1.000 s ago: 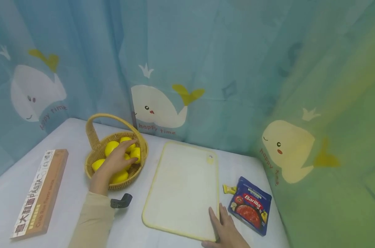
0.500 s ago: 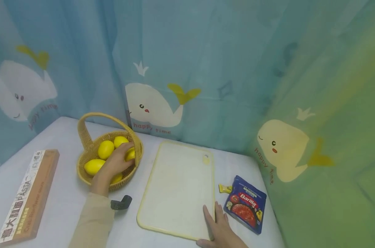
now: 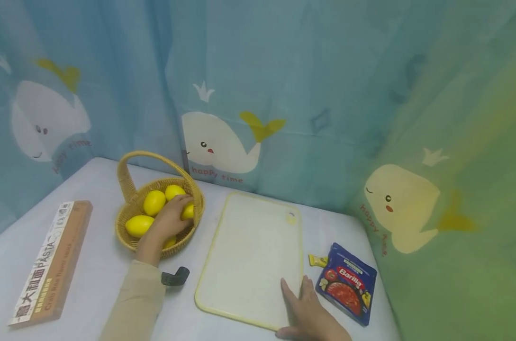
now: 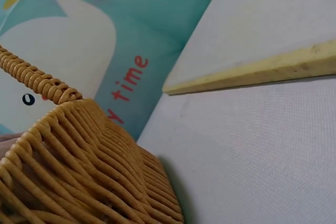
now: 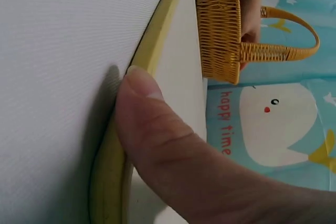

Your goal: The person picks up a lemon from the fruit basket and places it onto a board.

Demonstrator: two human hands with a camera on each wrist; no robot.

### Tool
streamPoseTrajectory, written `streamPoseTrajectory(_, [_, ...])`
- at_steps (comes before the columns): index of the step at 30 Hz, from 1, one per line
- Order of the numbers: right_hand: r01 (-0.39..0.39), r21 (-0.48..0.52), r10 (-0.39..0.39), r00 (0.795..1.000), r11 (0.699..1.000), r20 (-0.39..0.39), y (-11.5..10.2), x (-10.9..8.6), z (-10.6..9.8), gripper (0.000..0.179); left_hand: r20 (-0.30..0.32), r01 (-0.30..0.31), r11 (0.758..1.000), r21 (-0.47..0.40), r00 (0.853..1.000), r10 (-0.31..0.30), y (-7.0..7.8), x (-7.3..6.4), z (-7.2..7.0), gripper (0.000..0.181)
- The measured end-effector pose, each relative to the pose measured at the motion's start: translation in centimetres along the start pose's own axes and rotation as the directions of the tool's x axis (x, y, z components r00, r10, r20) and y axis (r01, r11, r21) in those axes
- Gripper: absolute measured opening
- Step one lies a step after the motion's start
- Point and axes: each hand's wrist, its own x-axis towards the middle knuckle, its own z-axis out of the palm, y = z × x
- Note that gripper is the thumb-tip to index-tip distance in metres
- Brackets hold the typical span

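Observation:
My left hand (image 3: 167, 221) reaches into the wicker basket (image 3: 120, 233), its fingers and thumb curled about a yellow lemon (image 3: 189, 211) at the right side, under the handle. Other lemons (image 3: 154, 203) lie around the hand, some partly covered by it. In the left wrist view, the basket wall (image 4: 100, 166) hides most of that hand. My right hand (image 3: 313, 315) rests at the near right corner of a white cutting board (image 3: 251, 255) with a yellow rim. Its fingers are fairly straight, and in the right wrist view the thumb (image 5: 163, 135) touches the board's edge.
A pasta box (image 3: 53, 265) lies at the left of the white table. Right of the board are a blue Barilla sauce pouch (image 3: 347, 284) and a small yellow packet (image 3: 317, 260). A black device (image 3: 175, 276) sits at the left wrist. Whale-print curtains (image 3: 326, 94) enclose the table.
The left hand has settled deeper among the lemons, its fingers closing around the right-hand one. The right hand stays at the board's corner. The head view has shifted slightly.

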Motion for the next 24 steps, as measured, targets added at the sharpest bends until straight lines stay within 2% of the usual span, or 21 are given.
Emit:
streamPoseTrajectory(5, [-0.038,-0.019,0.038,0.999,0.999,0.011,-0.10,-0.07,-0.11,0.111,-0.003,0.003,1.000,0.024,1.000,-0.003,0.25,0.00,0.31,0.061])
streamPoseTrajectory(14, [-0.049,0.000,0.049,0.996,0.999,0.068,-0.38,0.53,-0.82,0.113,-0.005,0.008,0.997,0.080,1.000,-0.007,0.47,0.15,-0.05,0.057])
streamPoseTrajectory(20, [-0.049,0.038,0.046,0.997,0.998,0.066,-0.44,0.37,-0.97,0.116,0.017,0.016,0.993,0.119,1.000,-0.018,0.64,-0.13,-0.09,0.060])
streamPoseTrajectory(24, [-0.069,0.026,0.067,0.995,0.997,0.080,-0.12,0.45,-0.77,0.116,0.004,0.011,0.991,0.130,1.000,-0.011,0.72,-0.26,0.19,0.065])
